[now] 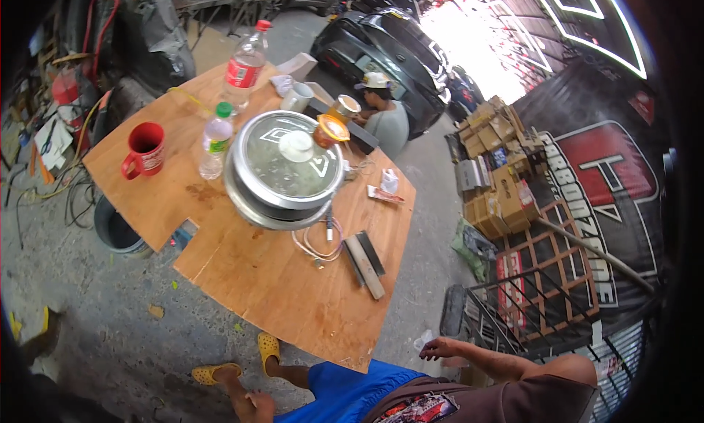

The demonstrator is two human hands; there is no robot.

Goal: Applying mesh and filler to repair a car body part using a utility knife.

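Note:
My right hand (438,347) is held out at lower right, beyond the plywood table's near edge. Its fingers are curled at a small clear plastic piece (423,340), whose exact kind is too blurred to tell. At the lower edge, my left hand (260,405) is beside my leg, its fingers mostly unclear. On the plywood table (293,298) stands a silver pot with a glass lid (282,163), an orange-lidded cup (331,131) on top. Around it are a red mug (145,150), a green-capped bottle (217,142), a larger red-capped bottle (245,70) and a white mug (296,97).
A sanding block (364,265) and a pale cable (315,251) lie on the tabletop. A person in a cap (389,115) crouches beyond it, near a black car (381,53). Cardboard boxes (502,199) and a metal rack (543,276) line the right. A dark bucket (117,229) stands left.

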